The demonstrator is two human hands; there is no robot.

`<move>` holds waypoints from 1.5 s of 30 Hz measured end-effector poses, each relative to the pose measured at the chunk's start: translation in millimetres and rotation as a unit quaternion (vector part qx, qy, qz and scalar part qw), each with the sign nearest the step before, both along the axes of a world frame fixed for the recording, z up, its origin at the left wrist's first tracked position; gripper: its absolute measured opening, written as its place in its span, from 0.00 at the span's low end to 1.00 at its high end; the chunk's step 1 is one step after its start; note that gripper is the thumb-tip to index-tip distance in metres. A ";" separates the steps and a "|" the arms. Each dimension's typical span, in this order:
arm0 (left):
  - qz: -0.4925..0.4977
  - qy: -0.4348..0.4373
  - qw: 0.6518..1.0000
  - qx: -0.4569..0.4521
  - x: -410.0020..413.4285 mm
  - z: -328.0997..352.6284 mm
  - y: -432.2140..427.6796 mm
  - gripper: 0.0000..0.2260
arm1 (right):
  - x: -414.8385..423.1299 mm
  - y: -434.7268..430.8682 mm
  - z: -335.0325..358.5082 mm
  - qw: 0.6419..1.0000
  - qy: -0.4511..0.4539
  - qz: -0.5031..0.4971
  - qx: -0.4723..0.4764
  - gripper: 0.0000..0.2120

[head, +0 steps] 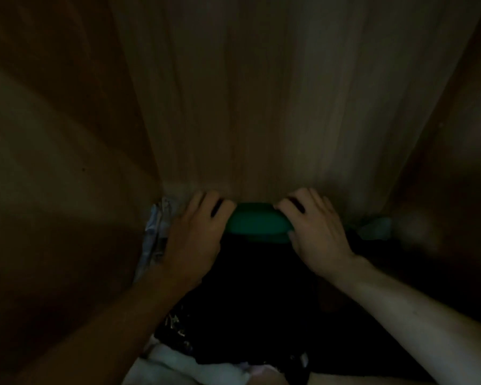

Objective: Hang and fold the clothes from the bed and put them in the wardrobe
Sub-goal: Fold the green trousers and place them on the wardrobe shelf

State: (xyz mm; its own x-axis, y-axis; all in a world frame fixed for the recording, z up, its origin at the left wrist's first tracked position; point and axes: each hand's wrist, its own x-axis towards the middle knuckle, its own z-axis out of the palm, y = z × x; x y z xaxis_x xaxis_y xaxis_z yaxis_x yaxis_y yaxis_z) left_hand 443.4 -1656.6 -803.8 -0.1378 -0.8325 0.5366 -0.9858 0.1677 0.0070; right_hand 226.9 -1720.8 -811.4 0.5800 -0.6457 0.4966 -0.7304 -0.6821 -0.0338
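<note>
Head view, very dim: the inside of a wooden wardrobe [261, 93], seen from close up. Its back panel fills the top and middle. One side wall [53, 162] closes in at the left and one [450, 162] at the right, so the open room is a narrow bay between them.

One folded green garment [257, 222] lies at the far end of this bay, its back edge touching the foot of the back panel. It rests on one dark pile of clothing [256, 287] that runs from it towards the camera.

Two bare hands are in view, one at each end of the green garment. The left hand [196, 237] grips the left end with its fingers bent over the top. The right hand [315, 232] grips the right end, fingers bent over the top and thumb at the front edge. The hands are apart, with the middle of the garment showing between them.

One pale patterned cloth [154, 232] is squeezed between the left hand and the left wall. One pale bluish cloth [375, 227] sits just beside the right hand, near the right wall. One white cloth [178, 365] lies at the near edge, below the dark pile.
</note>
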 end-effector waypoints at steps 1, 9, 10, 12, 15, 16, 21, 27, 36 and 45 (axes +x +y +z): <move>0.000 -0.004 1.000 -0.009 1.8 -6.2 -6.1 0.23 | 1.8 -3.9 -5.3 1.000 -0.020 -0.001 -0.010 0.28; -0.012 -0.063 0.989 0.133 -6.3 -141.5 8.5 0.24 | -0.9 13.6 -151.5 0.986 0.115 0.017 0.119 0.21; -0.011 -0.052 0.988 0.144 -4.5 -148.0 8.8 0.23 | -0.8 15.1 -160.2 0.986 0.106 0.014 0.125 0.22; -0.013 -0.038 0.988 0.151 1.4 -152.9 7.6 0.24 | -0.5 14.4 -168.2 0.987 0.083 0.015 0.136 0.23; -0.021 -0.008 0.990 0.138 5.4 -147.8 8.7 0.22 | -1.5 14.2 -167.4 0.984 0.016 0.030 0.177 0.27; -0.018 0.007 0.993 0.120 4.8 -144.4 7.0 0.23 | 0.3 13.4 -163.8 0.984 -0.007 0.026 0.176 0.28; 0.031 -0.047 0.995 0.087 7.8 -133.5 -26.9 0.28 | 22.8 -15.6 -149.3 0.992 -0.027 -0.008 0.123 0.29; 0.032 -0.004 0.989 0.144 24.8 -170.6 -58.0 0.31 | 40.7 -41.2 -182.4 0.988 0.005 -0.031 0.152 0.32; 0.060 0.037 0.979 0.193 36.3 -198.7 -79.3 0.31 | 57.1 -61.7 -207.6 0.988 0.000 -0.044 0.150 0.31; 0.104 0.007 0.981 0.163 26.0 -189.2 -68.8 0.31 | 51.4 -55.7 -194.2 0.989 0.007 -0.028 0.147 0.33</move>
State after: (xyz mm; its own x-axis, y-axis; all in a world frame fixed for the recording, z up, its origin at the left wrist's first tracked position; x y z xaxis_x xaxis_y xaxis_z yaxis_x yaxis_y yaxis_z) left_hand 469.4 -1725.4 -993.0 0.0594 -0.9697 0.2370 -0.9978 -0.0510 0.0413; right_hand 278.3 -1776.5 -1005.6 0.5453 -0.7920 0.2746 -0.7682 -0.6032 -0.2146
